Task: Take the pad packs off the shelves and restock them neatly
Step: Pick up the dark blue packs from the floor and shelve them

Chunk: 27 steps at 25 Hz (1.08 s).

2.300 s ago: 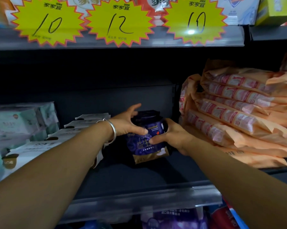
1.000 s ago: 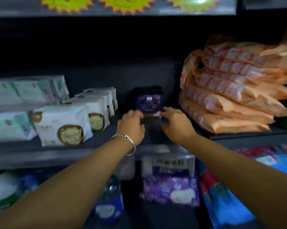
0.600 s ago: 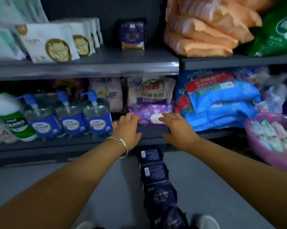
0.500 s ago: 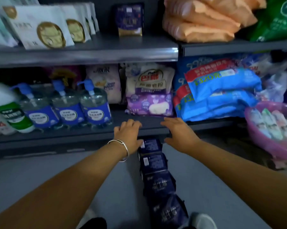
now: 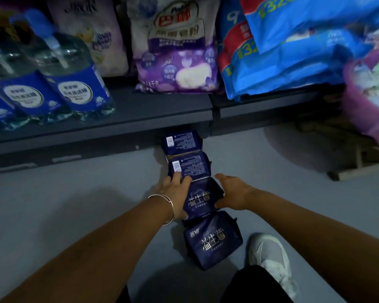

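pad packs: four dark navy packs lie in a single row on the grey floor [image 5: 53, 211], the row running from under the shelf edge [image 5: 118, 132] toward the person.
far pack [image 5: 180, 142]: back side up, small white print and a white barcode label at its left end; partly under the shelf lip; long axis across the row.
second pack [image 5: 189, 168]: back side up, same white label at left; overlaps the far pack's near edge.
third pack [image 5: 202, 199]: front side up, large pale characters "益生菌" with script lettering above, too small to read; its top toward the shelf.
near pack [image 5: 212, 240]: front side up, "益生菌" in large characters; tilted slightly clockwise; beside a white shoe [image 5: 269, 256].
left hand [image 5: 175, 192]: on the third pack's left edge, fingers reaching onto the second pack, thumb curled under the near corner; silver bangle [image 5: 165, 207] on the wrist.
right hand [image 5: 232, 194]: pressed against the third pack's right edge, thumb curled at the near corner, fingers extended along the side.
grip: both hands clamp the third pack between them.
shelf stock: pump bottles [image 5: 72, 84] with blue labels, print unreadable; purple bag [image 5: 175, 53] marked "1.8千克"; blue bags [image 5: 293, 51] with yellow "320".
right edge: purple basin [image 5: 358, 106] holding small packets.
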{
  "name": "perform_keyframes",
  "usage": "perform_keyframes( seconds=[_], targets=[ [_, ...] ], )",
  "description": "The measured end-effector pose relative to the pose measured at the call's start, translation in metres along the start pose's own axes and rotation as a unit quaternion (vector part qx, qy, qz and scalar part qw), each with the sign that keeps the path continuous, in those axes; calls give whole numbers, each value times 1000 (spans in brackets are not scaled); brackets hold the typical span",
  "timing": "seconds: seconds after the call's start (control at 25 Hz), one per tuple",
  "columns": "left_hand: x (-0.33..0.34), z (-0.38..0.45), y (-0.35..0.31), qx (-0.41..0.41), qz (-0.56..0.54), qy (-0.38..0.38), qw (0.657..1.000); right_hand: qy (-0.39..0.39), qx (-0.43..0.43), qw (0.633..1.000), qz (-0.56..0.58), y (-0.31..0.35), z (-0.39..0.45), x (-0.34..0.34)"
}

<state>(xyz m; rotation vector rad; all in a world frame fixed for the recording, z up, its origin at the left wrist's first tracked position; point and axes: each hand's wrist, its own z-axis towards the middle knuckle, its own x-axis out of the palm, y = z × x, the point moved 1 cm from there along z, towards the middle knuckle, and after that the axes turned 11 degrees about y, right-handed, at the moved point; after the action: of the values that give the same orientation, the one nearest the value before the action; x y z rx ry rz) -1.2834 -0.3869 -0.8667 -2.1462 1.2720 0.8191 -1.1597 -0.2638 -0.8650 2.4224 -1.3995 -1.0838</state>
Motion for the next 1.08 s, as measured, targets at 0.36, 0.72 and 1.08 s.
perform_keyframes(
  seconds=[0.36, 0.72, 1.08],
  targets=[
    [37, 16, -25, -60, 72, -89, 992, 20, -39, 999, 6, -27, -1, 16],
    [38, 22, -32, -68, 59, -88, 992, 51, -139, 955, -256, -36, -25, 37],
    [32, 20, -27, -66, -55, -46, 995, -27, -157, 930, -330, -41, -17, 68]
  ],
)
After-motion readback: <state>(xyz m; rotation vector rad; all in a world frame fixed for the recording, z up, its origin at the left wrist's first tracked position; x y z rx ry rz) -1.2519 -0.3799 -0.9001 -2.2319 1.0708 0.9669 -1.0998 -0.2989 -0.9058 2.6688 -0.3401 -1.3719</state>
